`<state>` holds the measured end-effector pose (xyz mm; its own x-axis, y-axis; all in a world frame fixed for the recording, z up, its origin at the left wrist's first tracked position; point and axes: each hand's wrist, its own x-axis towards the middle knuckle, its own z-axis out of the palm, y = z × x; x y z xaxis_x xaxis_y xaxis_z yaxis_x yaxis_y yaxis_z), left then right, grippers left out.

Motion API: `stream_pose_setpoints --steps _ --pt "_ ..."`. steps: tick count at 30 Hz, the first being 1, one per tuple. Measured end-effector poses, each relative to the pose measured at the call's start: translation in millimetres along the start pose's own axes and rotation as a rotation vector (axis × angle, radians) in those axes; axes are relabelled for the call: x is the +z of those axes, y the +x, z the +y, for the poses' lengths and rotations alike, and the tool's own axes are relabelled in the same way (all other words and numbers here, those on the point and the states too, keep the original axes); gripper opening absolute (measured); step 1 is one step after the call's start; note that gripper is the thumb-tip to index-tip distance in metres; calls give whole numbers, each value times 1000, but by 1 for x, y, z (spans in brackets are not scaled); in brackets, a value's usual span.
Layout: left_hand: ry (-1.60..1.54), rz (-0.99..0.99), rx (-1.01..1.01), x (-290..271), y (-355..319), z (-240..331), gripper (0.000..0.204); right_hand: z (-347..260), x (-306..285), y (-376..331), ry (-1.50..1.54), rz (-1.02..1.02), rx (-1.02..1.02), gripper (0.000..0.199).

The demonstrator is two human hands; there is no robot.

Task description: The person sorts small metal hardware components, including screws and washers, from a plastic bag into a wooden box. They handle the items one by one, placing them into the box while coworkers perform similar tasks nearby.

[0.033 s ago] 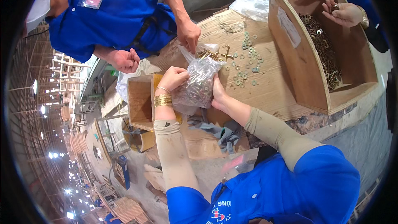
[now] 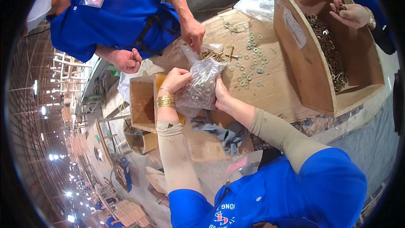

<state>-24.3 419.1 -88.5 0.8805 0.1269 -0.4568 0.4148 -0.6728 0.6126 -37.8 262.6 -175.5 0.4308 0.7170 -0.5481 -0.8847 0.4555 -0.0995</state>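
A clear plastic bag [image 2: 197, 88] full of small metal hardware, washers among it, is held upright over the table's near edge. My left hand [image 2: 176, 78] pinches its left edge with curled fingers. Against the bag's right side lies my right hand [image 2: 221, 93], its fingers partly hidden behind the plastic. Just beyond, yellowish bolts [image 2: 214, 55] lie in a heap by the bag's top, and a co-worker's hand [image 2: 193, 35] reaches down to them. Loose washers [image 2: 253, 61] are scattered to the right on the wooden tabletop [image 2: 280, 97].
At right stands a large wooden bin [image 2: 303, 59] of brownish hardware, with another person's hand [image 2: 350, 15] over it. A smaller wooden box [image 2: 143, 101] is left of my left wrist. Grey gloves [image 2: 230, 137] hang near the front edge. The co-worker's other hand [image 2: 126, 61] is half curled.
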Motion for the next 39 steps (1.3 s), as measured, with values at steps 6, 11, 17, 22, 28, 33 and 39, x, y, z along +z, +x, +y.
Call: stream_pose_setpoints --steps 6,11,17,22,28,33,39 --pt "303 163 -184 3 9 -13 54 -3 -26 -33 -674 68 -124 44" --pt "535 207 -354 15 30 3 82 -27 -47 -36 -679 161 -153 34" --pt "443 19 -436 10 50 1 67 -33 -27 -3 -504 122 -39 20" --pt "259 69 -361 11 48 -26 46 -12 -29 20 -320 161 -72 18" --pt "508 307 -120 25 30 -34 28 -11 -21 8 -172 173 -20 21" --pt "-282 283 74 25 12 -30 24 -13 -34 12 -8 103 -36 31" --pt "-434 233 117 34 3 18 22 -24 -30 9 190 -110 -93 42"
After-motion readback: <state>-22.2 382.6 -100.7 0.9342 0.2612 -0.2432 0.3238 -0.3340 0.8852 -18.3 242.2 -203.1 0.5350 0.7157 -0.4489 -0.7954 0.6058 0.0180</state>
